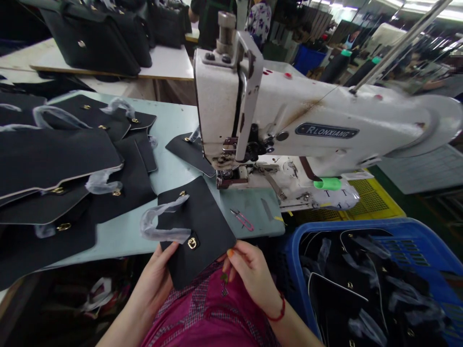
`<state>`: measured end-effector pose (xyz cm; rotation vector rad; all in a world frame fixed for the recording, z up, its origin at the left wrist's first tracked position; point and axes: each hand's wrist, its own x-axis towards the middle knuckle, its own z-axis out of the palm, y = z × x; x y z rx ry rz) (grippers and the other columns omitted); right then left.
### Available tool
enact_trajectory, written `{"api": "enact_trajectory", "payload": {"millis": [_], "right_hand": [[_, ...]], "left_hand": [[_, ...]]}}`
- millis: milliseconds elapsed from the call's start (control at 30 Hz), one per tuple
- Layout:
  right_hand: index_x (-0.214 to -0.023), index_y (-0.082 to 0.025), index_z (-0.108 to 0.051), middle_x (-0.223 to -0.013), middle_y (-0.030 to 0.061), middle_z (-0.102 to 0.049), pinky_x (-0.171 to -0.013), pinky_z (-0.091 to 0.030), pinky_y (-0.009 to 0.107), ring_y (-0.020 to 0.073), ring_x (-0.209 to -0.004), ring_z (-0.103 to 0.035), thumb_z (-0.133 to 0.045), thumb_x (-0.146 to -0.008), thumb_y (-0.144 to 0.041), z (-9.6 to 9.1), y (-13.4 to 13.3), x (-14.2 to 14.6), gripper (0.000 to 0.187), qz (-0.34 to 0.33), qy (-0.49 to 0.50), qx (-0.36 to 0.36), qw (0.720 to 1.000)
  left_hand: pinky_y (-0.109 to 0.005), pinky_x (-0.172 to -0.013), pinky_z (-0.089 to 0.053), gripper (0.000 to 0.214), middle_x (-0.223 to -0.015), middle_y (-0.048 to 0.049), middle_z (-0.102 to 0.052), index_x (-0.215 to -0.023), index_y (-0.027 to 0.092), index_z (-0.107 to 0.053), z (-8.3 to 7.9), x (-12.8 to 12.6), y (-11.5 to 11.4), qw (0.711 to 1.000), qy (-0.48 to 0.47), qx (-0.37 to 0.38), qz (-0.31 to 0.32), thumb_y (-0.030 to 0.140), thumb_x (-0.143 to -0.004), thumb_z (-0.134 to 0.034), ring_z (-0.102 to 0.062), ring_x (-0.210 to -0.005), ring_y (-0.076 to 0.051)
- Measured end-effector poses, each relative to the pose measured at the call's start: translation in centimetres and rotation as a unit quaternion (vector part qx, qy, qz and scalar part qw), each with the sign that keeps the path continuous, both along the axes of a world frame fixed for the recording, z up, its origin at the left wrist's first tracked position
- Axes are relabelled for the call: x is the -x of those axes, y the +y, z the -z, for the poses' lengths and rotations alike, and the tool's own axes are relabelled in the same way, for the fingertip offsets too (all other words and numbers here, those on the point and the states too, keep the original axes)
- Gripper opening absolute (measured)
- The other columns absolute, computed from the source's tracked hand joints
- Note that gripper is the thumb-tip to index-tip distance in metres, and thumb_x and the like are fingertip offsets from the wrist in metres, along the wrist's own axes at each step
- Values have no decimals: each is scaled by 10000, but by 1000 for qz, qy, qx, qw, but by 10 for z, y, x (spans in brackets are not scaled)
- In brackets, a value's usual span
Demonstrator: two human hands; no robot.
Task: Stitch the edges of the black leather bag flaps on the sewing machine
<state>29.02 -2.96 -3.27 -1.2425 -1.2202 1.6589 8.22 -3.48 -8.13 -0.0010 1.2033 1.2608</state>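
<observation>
Black panel [208,212] is held in both hands at the near edge of the bench [123,239], its near end over the lap, its far end over the bench top; cannot tell whether it touches the bench. Left hand [159,272]: fingers clamped on the near left edge, thumb on top, beside a strap [164,235] wrapped in clear plastic. Right hand [251,270]: thumb and fingers closed on the right corner. Red cord [278,312] around the right wrist. Gold clasp [193,242] on the panel faces up, just beside the strap. Magenta apron [217,313] lies below, between the forearms.

To the right, a blue crate [293,255] holds more black pieces [347,255] with plastic-wrapped straps. Pink-handled snips [243,220] lie on the bench, just beyond the panel's right edge. Left part of the bench: overlapping stack of black panels [54,154] with gold clasps. Beyond the snips stands a white sewing machine [289,106]; another black panel [190,153] lies at its left. Farther back, finished-looking black bags [97,41] stand on a white table [166,62]. Behind, a person in a flowered top [258,19], partly hidden by the machine.
</observation>
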Motion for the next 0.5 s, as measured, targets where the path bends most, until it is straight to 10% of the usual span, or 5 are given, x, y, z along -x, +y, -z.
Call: {"api": "enact_trajectory", "payload": {"millis": [267, 500], "right_hand": [[-1019, -166, -629, -936, 47, -675, -662, -531, 234, 143, -721, -623, -550, -876, -248, 6, 0, 24, 182, 66, -4, -18, 998], [-981, -185, -656, -931, 91, -661, -804, -470, 302, 199, -856, -605, -379, -985, -253, -28, 18, 24, 285, 66, -155, -272, 947]], "left_hand": [[-279, -726, -590, 409, -1029, -75, -731, -1187, 226, -620, 2, -12, -5, 1000, -4, -11, 21, 100, -798, -632, -715, -819, -190], [-208, -444, -472, 223, -526, -73, -646, -602, 192, -686, -43, 27, -48, 928, 166, -92, 321, 367, -727, -746, -562, -445, -154]]}}
